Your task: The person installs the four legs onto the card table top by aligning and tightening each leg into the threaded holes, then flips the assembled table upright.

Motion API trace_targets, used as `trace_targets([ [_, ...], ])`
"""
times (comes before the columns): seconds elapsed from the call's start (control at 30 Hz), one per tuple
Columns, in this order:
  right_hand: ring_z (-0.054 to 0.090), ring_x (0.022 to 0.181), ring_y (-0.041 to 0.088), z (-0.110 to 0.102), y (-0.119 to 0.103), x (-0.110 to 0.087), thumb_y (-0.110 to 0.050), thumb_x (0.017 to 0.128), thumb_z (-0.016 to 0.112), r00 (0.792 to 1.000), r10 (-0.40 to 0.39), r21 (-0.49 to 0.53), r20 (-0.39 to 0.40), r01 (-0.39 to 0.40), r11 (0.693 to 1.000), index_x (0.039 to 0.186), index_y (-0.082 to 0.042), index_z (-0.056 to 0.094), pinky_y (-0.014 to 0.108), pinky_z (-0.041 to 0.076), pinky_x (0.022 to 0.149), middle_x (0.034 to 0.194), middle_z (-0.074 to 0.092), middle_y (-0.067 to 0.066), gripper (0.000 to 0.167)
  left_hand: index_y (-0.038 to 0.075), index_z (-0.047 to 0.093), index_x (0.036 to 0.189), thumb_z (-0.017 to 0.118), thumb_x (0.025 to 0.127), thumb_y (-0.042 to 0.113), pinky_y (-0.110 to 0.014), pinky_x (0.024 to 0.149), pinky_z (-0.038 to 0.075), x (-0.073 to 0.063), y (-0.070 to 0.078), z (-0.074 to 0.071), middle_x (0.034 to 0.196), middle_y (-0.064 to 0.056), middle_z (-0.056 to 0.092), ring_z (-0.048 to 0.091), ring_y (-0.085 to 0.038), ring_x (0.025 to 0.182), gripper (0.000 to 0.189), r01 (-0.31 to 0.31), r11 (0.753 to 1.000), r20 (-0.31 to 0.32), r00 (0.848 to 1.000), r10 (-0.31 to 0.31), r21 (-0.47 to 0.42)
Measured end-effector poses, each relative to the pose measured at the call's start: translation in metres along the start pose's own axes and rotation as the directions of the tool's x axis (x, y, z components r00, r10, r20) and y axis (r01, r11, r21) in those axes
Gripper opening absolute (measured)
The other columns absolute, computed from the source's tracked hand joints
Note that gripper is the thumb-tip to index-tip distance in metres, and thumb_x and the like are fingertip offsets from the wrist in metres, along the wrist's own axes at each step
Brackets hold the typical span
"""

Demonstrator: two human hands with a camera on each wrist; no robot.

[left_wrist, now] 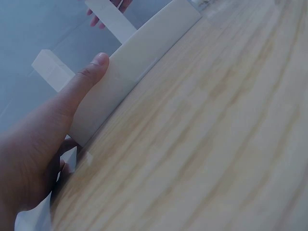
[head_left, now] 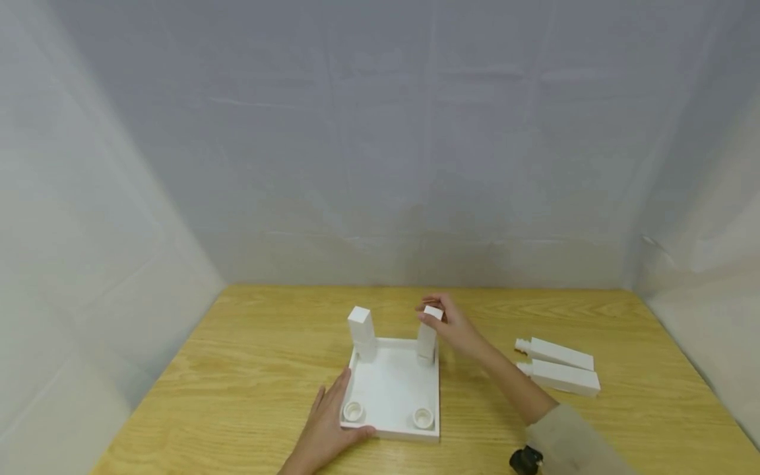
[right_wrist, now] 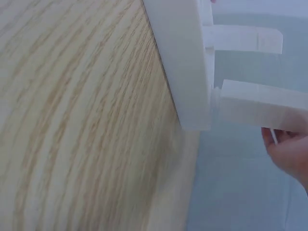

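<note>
An upside-down white toy tabletop (head_left: 392,386) with a raised rim lies on the wooden table. One white square leg (head_left: 361,330) stands upright at its far left corner. At the far right corner is a second leg (head_left: 426,340), its top end pinched between the thumb and fingers of my right hand (head_left: 454,326). In the right wrist view, a narrow threaded neck shows between this held leg (right_wrist: 260,103) and the tabletop. My left hand (head_left: 326,425) grips the near left corner, thumb on the front wall and fingers along the left side. Round threaded sockets (head_left: 423,417) show at both near corners.
Two loose white legs (head_left: 564,377) with threaded ends lie side by side on the wooden table (head_left: 249,369), to the right. A black object (head_left: 526,460) is by the right sleeve. Pale sheeting (head_left: 380,165) hangs behind and at both sides.
</note>
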State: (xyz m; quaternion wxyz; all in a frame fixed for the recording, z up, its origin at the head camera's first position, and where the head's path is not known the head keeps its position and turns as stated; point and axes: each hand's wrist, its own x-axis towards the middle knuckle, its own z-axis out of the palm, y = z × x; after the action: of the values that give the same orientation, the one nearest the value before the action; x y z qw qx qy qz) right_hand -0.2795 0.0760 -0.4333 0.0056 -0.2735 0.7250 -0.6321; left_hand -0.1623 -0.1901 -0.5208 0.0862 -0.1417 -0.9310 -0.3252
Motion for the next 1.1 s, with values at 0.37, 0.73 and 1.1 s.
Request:
trace_targets([
  [0.37, 0.048, 0.112, 0.023, -0.011, 0.010, -0.008, 0.007, 0.090, 0.035, 0.976, -0.157, 0.342, 0.149, 0.098, 0.935, 0.122, 0.019, 0.032, 0.027, 0.039, 0.093, 0.119, 0.051, 0.019, 0.034, -0.003, 0.025, 0.142, 0.072, 0.064, 0.059, -0.053, 0.106, 0.010, -0.001, 0.000, -0.001, 0.142, -0.019, 0.033, 0.030, -0.035, 0.129, 0.110, -0.004, 1.000, -0.001, 1.000, 0.004, 0.007],
  [0.73, 0.051, 0.094, 0.028, 0.008, -0.033, -0.009, -0.001, 0.082, 0.066, 0.995, 0.015, -0.170, -0.102, -0.032, 0.985, 0.113, 0.013, 0.051, 0.032, 0.046, 0.078, 0.110, 0.055, 0.022, 0.037, -0.003, 0.024, 0.143, 0.072, 0.064, 0.059, -0.053, 0.106, 0.009, -0.001, -0.001, -0.001, 0.142, -0.020, 0.032, 0.030, -0.035, 0.129, 0.111, 0.013, 1.000, 0.007, 1.000, -0.013, 0.008],
  [1.1, 0.051, 0.105, 0.009, -0.005, 0.012, -0.006, 0.001, 0.093, 0.035, 0.993, -0.082, 0.226, 0.084, 0.061, 0.972, 0.124, 0.020, 0.038, 0.022, 0.040, 0.090, 0.119, 0.053, 0.022, 0.037, -0.001, 0.022, 0.144, 0.071, 0.065, 0.060, -0.053, 0.107, 0.008, -0.001, -0.001, -0.001, 0.143, -0.019, 0.031, 0.028, -0.035, 0.130, 0.111, 0.024, 1.000, 0.017, 1.000, -0.024, 0.005],
])
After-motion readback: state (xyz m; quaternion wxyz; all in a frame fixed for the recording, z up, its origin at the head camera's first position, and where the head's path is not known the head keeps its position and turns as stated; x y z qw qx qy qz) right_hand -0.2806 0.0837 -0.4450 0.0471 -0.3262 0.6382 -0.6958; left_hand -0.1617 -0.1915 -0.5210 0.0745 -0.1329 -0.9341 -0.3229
